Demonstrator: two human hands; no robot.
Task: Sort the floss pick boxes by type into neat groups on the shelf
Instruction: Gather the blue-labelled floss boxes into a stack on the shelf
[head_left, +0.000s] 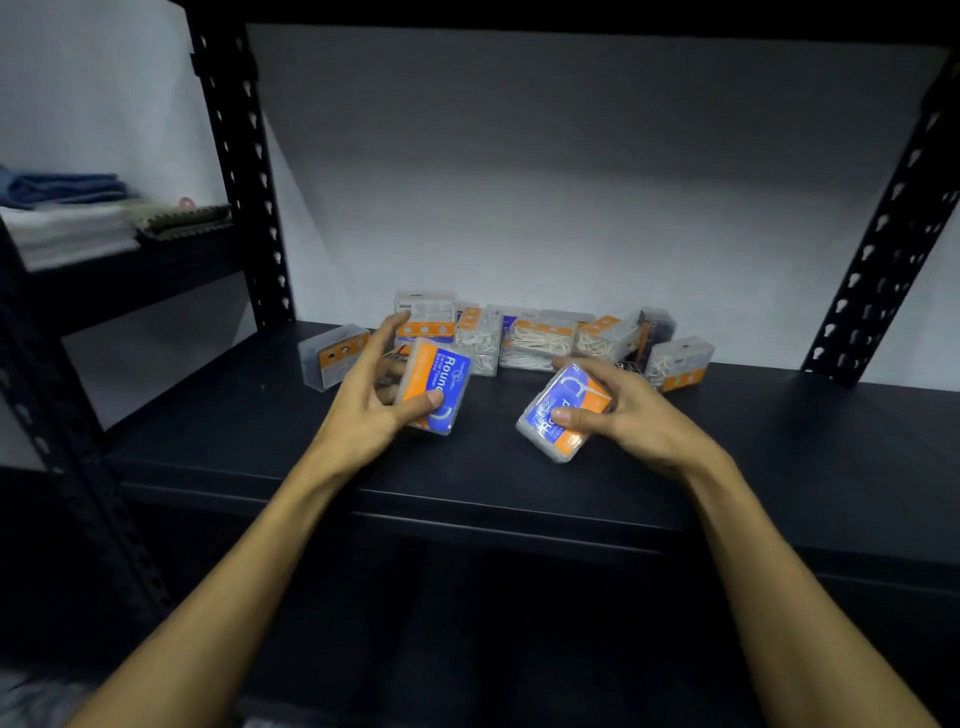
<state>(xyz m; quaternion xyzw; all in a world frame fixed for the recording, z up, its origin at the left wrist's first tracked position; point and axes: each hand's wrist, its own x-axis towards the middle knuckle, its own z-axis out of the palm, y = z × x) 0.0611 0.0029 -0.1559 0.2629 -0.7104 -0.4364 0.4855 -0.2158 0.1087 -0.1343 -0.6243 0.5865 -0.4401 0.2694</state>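
Since these floss pick boxes are small clear hard-plastic cases, we judge them light, rigid and a bit slick; best held across the short sides, thumb on the label face. Left hand (374, 395) grips one blue-and-orange box (435, 387), thumb on its front face, fingers curled behind, index finger extended toward 12 o'clock. Right hand (623, 410) grips a second blue-and-orange box (563, 413), thumb pressing the label, box tilted. Both sit at shelf (779, 441) centre, forearms coming in from 7 and 5 o'clock. Unsorted pile (524, 338) sits at 12 o'clock against the back wall, boxes jumbled, some on edge. One dark box (335, 356) lies apart at 10 o'clock. Folded towels (67, 218) at 9 o'clock on the neighbouring rack.
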